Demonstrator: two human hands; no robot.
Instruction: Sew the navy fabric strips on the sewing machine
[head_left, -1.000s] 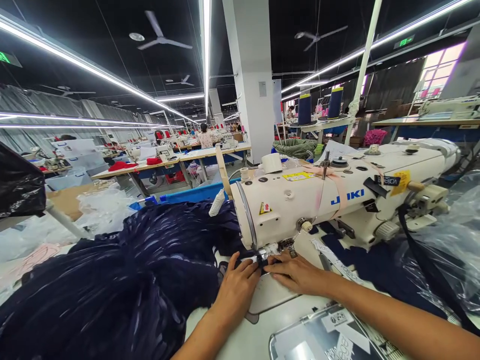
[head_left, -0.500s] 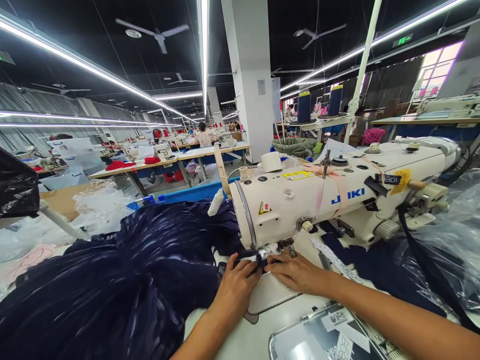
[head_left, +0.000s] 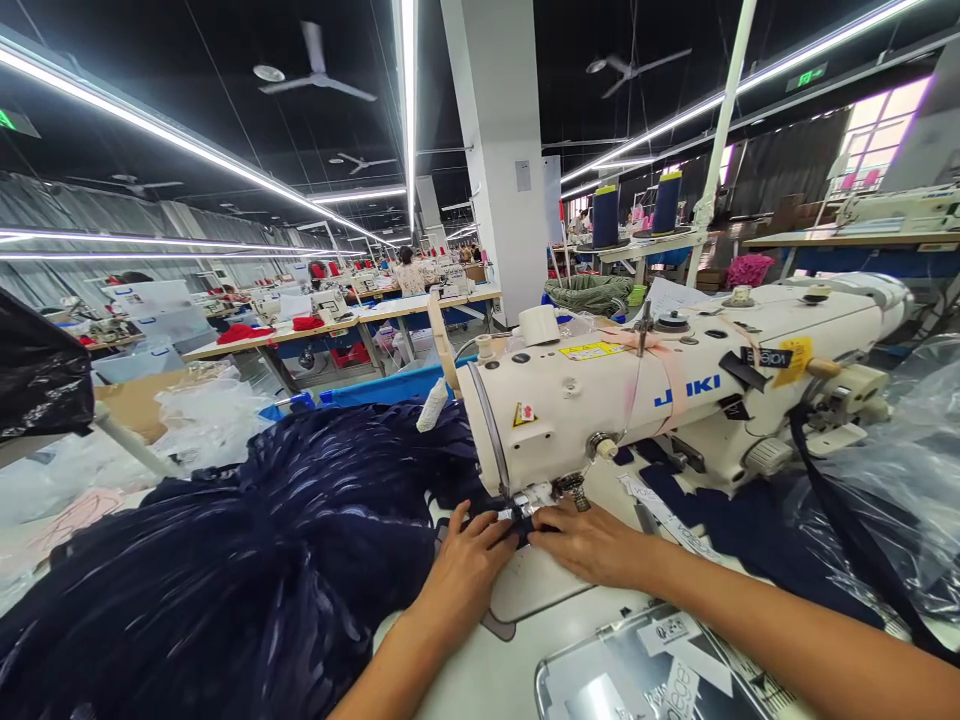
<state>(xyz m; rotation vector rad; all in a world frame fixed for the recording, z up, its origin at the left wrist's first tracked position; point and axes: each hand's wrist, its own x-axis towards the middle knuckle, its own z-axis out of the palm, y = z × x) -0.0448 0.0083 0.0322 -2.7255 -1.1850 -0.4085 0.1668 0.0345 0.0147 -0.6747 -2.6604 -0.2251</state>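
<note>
Both my hands meet under the head of a cream sewing machine (head_left: 555, 410). My left hand (head_left: 469, 570) presses its fingers on a narrow piece of dark navy fabric (head_left: 523, 530) beside the presser foot (head_left: 517, 512). From the right, my right hand (head_left: 589, 540) holds the same piece, its fingers bent and close to the left fingertips. Fingers and machine head hide most of this piece. A large heap of navy garments (head_left: 247, 560) lies to the left, reaching the machine bed.
A clear-lidded case (head_left: 637, 670) with labels on it lies in front of my right forearm. More navy cloth (head_left: 757, 530) and clear plastic (head_left: 900, 500) are at the right. A black plastic bag (head_left: 41, 370) hangs at the left. Thread cones (head_left: 606, 215) stand behind.
My hands stay nearly in place at the presser foot, with the fabric between them. The whole view has shifted slightly, and the ceiling fan's blades have turned.
</note>
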